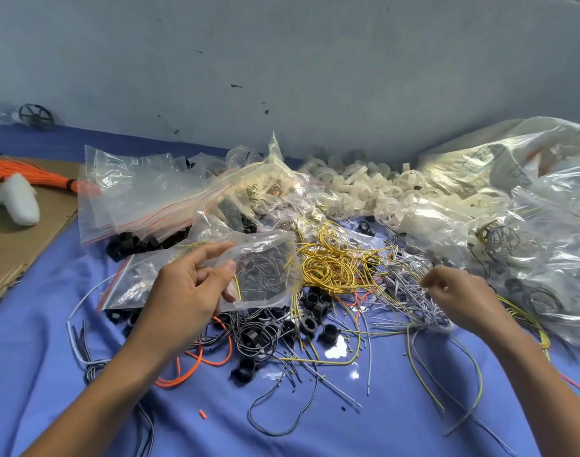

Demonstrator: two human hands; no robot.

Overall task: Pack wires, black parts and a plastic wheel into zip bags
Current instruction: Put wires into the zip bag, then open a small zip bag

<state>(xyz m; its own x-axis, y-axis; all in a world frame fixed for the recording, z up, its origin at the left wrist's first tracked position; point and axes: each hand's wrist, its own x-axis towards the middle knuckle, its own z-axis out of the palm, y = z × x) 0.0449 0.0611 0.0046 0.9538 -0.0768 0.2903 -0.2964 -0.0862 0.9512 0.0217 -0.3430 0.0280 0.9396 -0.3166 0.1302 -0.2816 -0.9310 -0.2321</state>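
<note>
The zip bag [262,272] is clear and crumpled, holding thin grey wires and a yellow strand. My left hand [186,291] grips its edge between thumb and fingers, just left of the yellow wire coil [328,268]. Right of the coil, my right hand [460,291] hovers curled over loose grey wires [410,291]; I cannot tell whether it pinches one. Black parts [315,311] lie just below the coil, and white plastic wheels [364,189] are heaped beyond it.

place: packing workshop | evidence: heaped wires [328,268], white plastic wheels [374,189], zip bags [143,192] on blue cloth [34,357]
</note>
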